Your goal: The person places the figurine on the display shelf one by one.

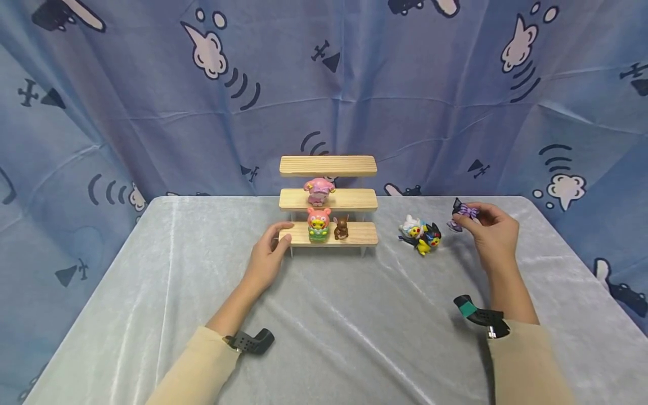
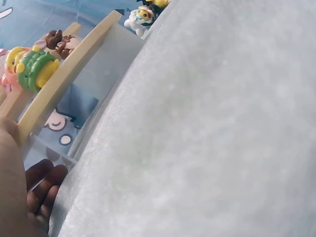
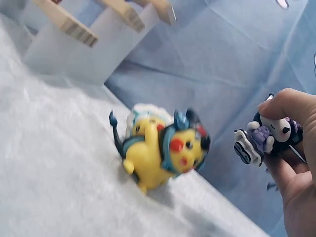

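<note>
A tiered display shelf (image 1: 329, 199) with wooden boards and clear side supports stands at the back of the table. My left hand (image 1: 266, 253) grips the left end of its lowest board, the thumb at the board's end and the other fingers curled beside the clear support. To the right, my right hand (image 1: 493, 233) pinches a small black, white and purple figurine (image 3: 269, 131) between thumb and fingers. A pink-hooded yellow figurine (image 1: 318, 225) and a brown figurine (image 1: 341, 228) stand on the lowest board. On the middle board is a pink figurine (image 1: 319, 192).
Left of my right hand, a yellow figurine in dark costume (image 3: 153, 155) lies against a white-hooded one (image 1: 411, 227) on the grey cloth-covered table (image 1: 324, 337). A blue patterned curtain (image 1: 324, 84) hangs right behind the shelf.
</note>
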Motion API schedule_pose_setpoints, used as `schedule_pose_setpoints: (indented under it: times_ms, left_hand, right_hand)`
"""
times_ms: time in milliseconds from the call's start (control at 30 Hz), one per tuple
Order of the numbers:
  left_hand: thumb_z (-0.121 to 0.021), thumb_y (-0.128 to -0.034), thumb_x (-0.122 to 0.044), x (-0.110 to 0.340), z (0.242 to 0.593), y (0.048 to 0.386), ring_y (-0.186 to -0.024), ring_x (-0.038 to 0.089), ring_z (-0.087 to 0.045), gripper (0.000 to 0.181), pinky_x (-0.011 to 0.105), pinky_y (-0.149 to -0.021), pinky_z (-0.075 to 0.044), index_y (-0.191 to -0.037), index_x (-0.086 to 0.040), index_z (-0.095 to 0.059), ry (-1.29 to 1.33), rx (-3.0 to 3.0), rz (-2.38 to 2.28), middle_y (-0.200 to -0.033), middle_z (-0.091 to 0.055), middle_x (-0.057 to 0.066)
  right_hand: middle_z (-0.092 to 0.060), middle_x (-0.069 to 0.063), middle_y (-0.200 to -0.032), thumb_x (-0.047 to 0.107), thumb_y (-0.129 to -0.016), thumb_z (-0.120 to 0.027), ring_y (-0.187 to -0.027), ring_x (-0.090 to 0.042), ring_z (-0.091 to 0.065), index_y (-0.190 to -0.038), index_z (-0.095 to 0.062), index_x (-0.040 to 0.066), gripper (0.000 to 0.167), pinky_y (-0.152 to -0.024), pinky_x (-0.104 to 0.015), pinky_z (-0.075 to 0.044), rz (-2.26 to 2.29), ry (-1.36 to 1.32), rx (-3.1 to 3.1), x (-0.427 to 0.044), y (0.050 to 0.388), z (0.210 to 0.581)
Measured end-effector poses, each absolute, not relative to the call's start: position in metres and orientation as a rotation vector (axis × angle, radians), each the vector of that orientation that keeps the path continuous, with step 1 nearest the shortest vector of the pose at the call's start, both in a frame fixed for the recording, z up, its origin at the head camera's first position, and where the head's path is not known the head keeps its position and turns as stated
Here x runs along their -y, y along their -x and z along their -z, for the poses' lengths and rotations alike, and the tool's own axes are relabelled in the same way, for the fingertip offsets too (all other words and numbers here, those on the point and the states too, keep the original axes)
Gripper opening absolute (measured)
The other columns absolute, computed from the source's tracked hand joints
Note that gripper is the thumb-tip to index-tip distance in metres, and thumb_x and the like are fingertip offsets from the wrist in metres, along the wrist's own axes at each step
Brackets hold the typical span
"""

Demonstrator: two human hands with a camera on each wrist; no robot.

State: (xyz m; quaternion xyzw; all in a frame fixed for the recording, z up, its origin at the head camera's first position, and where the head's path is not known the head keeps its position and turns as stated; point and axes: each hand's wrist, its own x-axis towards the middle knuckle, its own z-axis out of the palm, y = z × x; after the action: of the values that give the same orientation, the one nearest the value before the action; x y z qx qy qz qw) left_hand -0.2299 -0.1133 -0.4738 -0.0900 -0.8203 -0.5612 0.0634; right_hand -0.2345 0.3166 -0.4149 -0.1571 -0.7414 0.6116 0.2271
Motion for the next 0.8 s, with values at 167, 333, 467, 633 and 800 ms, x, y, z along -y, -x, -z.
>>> schedule_pose_setpoints:
  times_ms: [167, 333, 467, 633, 800]
  left_hand:
    - [-0.052, -0.1057, -0.035, 0.115, 0.475, 0.230, -0.097, 0.024, -0.065, 0.034, 0.034, -0.083, -0.049, -0.134, -0.018, -0.059, 0.260, 2.476, 1.690, -0.126, -0.067, 0.008]
    - [-0.052, -0.1058, -0.036, 0.116, 0.477, 0.231, -0.097, 0.025, -0.066, 0.034, 0.034, -0.083, -0.049, -0.134, -0.019, -0.059, 0.261, 2.473, 1.690, -0.126, -0.067, 0.009]
    - [-0.052, -0.1055, -0.035, 0.115, 0.477, 0.231, -0.096, 0.025, -0.066, 0.033, 0.035, -0.082, -0.049, -0.134, -0.020, -0.060, 0.257, 2.468, 1.690, -0.124, -0.068, 0.009]
    - [-0.052, -0.1054, -0.036, 0.113, 0.477, 0.231, -0.096, 0.023, -0.066, 0.033, 0.033, -0.081, -0.049, -0.134, -0.021, -0.060, 0.265, 2.478, 1.695, -0.123, -0.068, 0.007]
    - [-0.052, -0.1052, -0.035, 0.112, 0.475, 0.231, -0.094, 0.023, -0.066, 0.032, 0.033, -0.078, -0.048, -0.134, -0.022, -0.060, 0.248, 2.479, 1.693, -0.118, -0.069, 0.007]
  right_hand:
    - [-0.065, 0.013, -0.103, 0.000, -0.078, -0.084, -0.109, -0.003, -0.060, -0.106, -0.075, 0.007, 0.030, -0.084, -0.004, -0.048, -1.692, 0.348, 2.062, -0.305, 0.234, 0.402]
    - [-0.066, 0.010, -0.106, -0.005, -0.079, -0.082, -0.110, -0.005, -0.062, -0.106, -0.074, 0.004, 0.029, -0.082, -0.006, -0.050, -1.708, 0.207, 2.033, -0.293, 0.231, 0.390]
    - [-0.069, 0.003, -0.105, -0.014, -0.077, -0.078, -0.107, -0.009, -0.065, -0.102, -0.074, -0.002, 0.029, -0.080, -0.009, -0.053, -1.801, 0.072, 1.913, -0.284, 0.225, 0.383]
    - [-0.070, 0.000, -0.104, -0.017, -0.076, -0.077, -0.105, -0.011, -0.067, -0.102, -0.072, -0.006, 0.028, -0.079, -0.012, -0.055, -1.835, -0.040, 1.855, -0.276, 0.220, 0.374]
    - [-0.069, 0.000, -0.107, -0.012, -0.078, -0.078, -0.103, -0.011, -0.067, -0.106, -0.071, -0.007, 0.029, -0.082, -0.012, -0.054, -1.802, -0.122, 1.914, -0.269, 0.224, 0.364]
